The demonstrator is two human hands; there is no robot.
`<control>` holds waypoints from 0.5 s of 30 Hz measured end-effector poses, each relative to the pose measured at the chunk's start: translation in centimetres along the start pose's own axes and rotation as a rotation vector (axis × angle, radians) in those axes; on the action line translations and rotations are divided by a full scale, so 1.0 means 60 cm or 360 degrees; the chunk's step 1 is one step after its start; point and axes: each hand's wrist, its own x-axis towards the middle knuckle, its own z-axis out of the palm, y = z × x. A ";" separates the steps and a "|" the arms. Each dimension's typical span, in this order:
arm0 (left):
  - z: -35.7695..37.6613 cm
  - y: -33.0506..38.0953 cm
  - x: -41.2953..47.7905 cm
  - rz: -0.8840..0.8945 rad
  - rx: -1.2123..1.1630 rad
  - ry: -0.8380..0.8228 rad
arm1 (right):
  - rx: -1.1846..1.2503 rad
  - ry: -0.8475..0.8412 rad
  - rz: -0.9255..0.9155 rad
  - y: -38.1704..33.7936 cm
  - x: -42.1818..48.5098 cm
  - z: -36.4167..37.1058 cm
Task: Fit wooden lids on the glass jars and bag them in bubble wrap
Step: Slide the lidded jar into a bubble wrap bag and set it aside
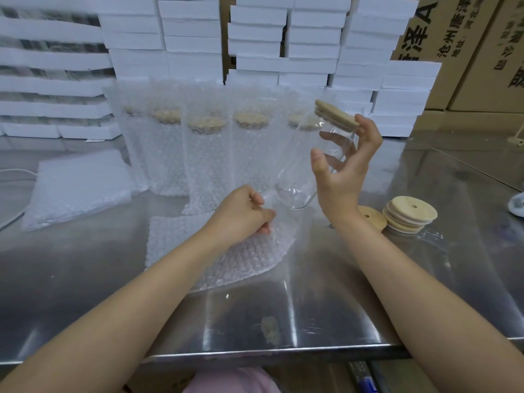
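Observation:
My right hand [344, 165] holds a clear glass jar [300, 168] tilted in the air, fingers curled round its upper part, with a wooden lid [336, 114] fitted on its mouth. The jar's base hangs just above the mouth of a bubble wrap bag [226, 251] that lies on the steel table [85, 279]. My left hand [243, 214] pinches the bag's upper edge. Several bagged jars with wooden lids [207, 154] stand in a row behind.
A pile of flat bubble wrap bags [76, 188] lies at the left. A stack of spare wooden lids [408, 215] and a single lid [371, 218] sit at the right. White foam boxes [283, 38] and cardboard cartons [467, 38] are stacked at the back.

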 end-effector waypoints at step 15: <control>0.008 0.012 -0.008 0.0622 -0.0210 0.0585 | 0.0117 0.0112 0.0111 -0.020 -0.009 0.018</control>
